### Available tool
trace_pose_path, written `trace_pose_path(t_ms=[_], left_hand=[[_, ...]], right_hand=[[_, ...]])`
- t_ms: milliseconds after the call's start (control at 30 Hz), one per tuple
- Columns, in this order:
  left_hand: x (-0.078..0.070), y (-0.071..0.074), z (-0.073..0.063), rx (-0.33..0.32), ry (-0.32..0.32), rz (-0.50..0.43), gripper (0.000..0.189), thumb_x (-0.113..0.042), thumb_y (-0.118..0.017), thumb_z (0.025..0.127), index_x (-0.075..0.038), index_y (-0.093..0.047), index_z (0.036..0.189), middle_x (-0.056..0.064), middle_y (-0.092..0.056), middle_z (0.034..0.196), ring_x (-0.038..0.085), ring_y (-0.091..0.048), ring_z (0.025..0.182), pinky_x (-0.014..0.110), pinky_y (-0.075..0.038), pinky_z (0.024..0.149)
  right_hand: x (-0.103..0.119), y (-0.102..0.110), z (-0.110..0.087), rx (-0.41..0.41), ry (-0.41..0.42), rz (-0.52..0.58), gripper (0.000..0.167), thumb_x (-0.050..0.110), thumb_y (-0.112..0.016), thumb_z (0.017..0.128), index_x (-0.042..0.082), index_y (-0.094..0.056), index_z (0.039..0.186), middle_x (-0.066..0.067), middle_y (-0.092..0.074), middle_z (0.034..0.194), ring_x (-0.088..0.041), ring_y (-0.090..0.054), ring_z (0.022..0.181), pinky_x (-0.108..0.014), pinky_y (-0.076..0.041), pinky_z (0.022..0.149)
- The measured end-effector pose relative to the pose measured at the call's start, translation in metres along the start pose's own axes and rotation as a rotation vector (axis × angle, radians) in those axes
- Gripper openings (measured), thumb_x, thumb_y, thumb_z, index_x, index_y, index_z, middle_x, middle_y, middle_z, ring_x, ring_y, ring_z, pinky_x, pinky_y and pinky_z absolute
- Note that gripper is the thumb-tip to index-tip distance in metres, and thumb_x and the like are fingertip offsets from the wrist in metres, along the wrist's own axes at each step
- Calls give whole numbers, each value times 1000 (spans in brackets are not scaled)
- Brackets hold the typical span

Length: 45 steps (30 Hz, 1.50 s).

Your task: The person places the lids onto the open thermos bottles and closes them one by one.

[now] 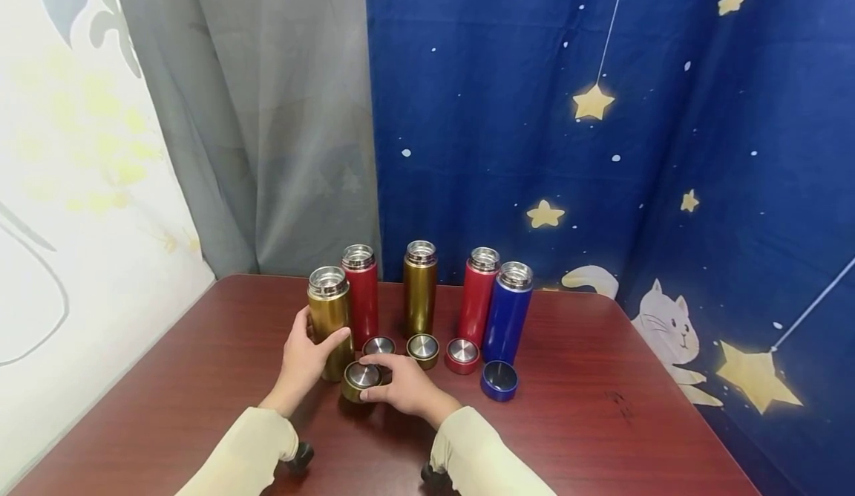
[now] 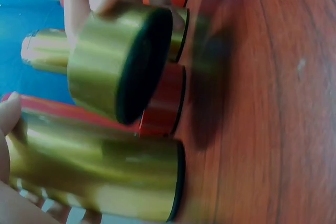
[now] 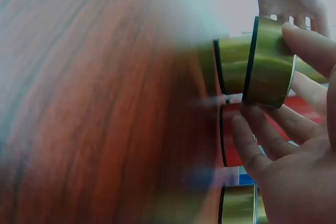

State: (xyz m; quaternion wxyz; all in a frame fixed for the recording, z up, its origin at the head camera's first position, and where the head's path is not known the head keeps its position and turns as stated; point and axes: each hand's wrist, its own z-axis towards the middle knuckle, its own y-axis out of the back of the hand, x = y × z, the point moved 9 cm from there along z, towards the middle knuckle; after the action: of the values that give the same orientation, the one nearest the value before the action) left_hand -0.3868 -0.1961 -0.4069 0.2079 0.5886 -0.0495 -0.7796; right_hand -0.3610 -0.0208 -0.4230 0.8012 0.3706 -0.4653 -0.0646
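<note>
On the left side of the table, my left hand (image 1: pixel 302 359) grips an uncapped gold thermos bottle (image 1: pixel 330 314) that stands upright, its steel mouth facing up. My right hand (image 1: pixel 409 386) pinches a gold bottle lid (image 1: pixel 352 392) between thumb and fingers, steel top upward. In the right wrist view this lid (image 3: pixel 270 66) is off the table, in front of the bottle's lower part and apart from the bottle's mouth. The left wrist view shows the lid's dark underside rim. Close beside the gripped bottle is an uncapped red bottle (image 1: pixel 364 307), its lid (image 1: pixel 378 345) partly hidden behind my right hand.
Farther right stand another gold bottle (image 1: pixel 420 299), a second red bottle (image 1: pixel 476 295) and a blue bottle (image 1: pixel 508 321), all uncapped. In front of them lie a gold lid (image 1: pixel 423 347), a red lid (image 1: pixel 462 356) and a blue lid (image 1: pixel 499 382). Curtains hang behind the table (image 1: pixel 588 407).
</note>
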Motion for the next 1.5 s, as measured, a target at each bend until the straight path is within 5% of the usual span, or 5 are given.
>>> trace_pose_path(t_ms=[200, 433, 733, 1200, 1500], left_hand=[[-1, 2, -1, 60, -23, 0, 83, -37, -77, 83, -6, -32, 145, 19, -53, 127, 32, -52, 116, 48, -43, 98], [-3, 2, 0, 88, -57, -13, 81, -35, -77, 84, -4, -32, 144, 21, -52, 132, 34, -52, 120, 51, -42, 100], [-6, -1, -3, 104, -55, -50, 78, -33, -77, 84, -5, -34, 143, 19, -52, 134, 33, -51, 122, 49, -41, 101], [-4, -7, -5, 110, -57, -75, 77, -29, -77, 85, -5, -34, 144, 19, -51, 136, 33, -49, 126, 51, -39, 104], [-6, -9, -8, 134, -75, -93, 76, -29, -77, 85, -6, -34, 144, 19, -50, 137, 34, -48, 127, 52, -39, 104]], right_hand=[[-6, 10, -2, -64, -62, 210, 47, 16, -81, 79, 10, -67, 123, -7, -67, 110, -12, -65, 83, -22, -52, 76], [18, 28, -7, -152, -31, 302, 46, 7, -75, 83, 2, -62, 126, -15, -65, 118, -30, -65, 95, -45, -54, 86], [40, 46, -14, -242, 15, 426, 50, -2, -72, 84, -6, -54, 130, -25, -61, 120, -40, -63, 104, -50, -49, 93], [54, 73, -18, -493, 125, 432, 55, -3, -73, 83, -7, -50, 133, -28, -57, 125, -41, -59, 109, -49, -50, 92], [66, 78, -17, -544, 159, 450, 57, -1, -72, 85, -7, -47, 136, -26, -57, 125, -39, -58, 112, -47, -49, 93]])
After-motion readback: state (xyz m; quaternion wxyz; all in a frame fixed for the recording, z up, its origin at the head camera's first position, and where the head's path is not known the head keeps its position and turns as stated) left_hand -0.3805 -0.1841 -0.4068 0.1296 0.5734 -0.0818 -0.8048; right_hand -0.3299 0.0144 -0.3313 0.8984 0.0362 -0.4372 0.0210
